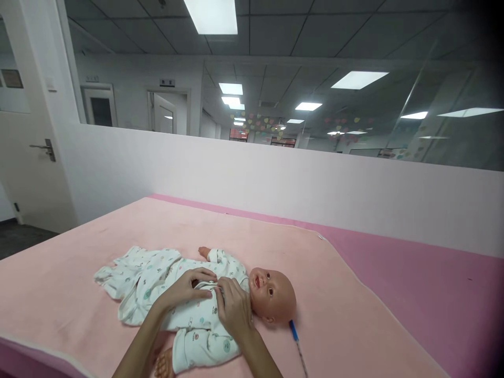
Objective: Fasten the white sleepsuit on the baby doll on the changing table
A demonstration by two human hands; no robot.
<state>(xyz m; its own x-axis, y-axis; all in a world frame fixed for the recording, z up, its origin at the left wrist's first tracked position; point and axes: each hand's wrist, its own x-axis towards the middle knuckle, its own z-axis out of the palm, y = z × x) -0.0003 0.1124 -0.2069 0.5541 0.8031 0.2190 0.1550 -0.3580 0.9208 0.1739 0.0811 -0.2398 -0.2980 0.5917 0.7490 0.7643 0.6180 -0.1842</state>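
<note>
A baby doll (275,295) lies on its back, its head toward the right. It wears a white printed romper (197,315), whose leg part spreads out flat to the left. My left hand (191,287) is at the chest, thumb and fingers closing on the romper's front edge. Right beside it, my right hand (235,305) has its fingers curled and pressed on the same cloth near the doll's neck. What exactly the right fingertips pinch is hidden. One doll hand (163,363) sticks out of the near sleeve, the other from the far sleeve.
Under the doll a pink blanket (346,325) covers a darker pink mat (433,278). A thin stick with a blue end (293,331) lies by the doll's head. Behind rises a low white wall (275,184) with glass above. A door (35,147) stands at left.
</note>
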